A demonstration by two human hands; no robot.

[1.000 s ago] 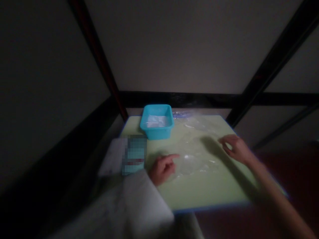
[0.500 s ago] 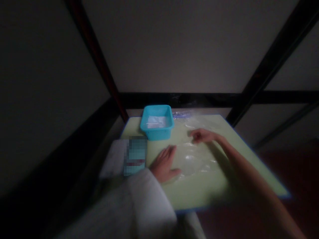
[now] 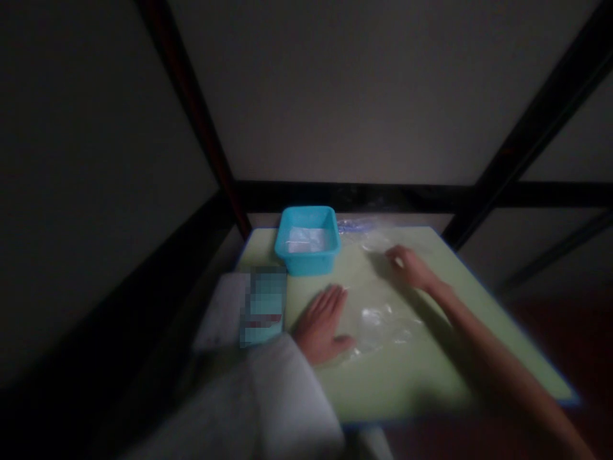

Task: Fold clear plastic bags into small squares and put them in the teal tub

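Note:
My left hand (image 3: 322, 326) lies flat on the pale green table top (image 3: 383, 399), fingers stretched out and thumb apart. It rests at the left edge of a clear plastic bag (image 3: 378, 319), which is spread flat and shines in wrinkles. Over the far right part of the table is my right hand (image 3: 409, 265), raised a little, its fingers curled together. Whether anything thin is pinched there I cannot make out. Just beyond those fingertips lies more clear plastic (image 3: 376, 241), crumpled, with a bluish part at its left end.
A turquoise plastic basin (image 3: 309, 263) with white packets (image 3: 308, 239) inside stands at the back left. Along the left edge lies a blurred-out teal item (image 3: 265, 303) beside a whitish, cloth-like thing (image 3: 223, 310). A wall with a dark rail (image 3: 393, 197) borders the far side.
My right hand has moved right and lifted from the far edge of the flat plastic bag. My left hand stays flat in place. The view has shifted slightly.

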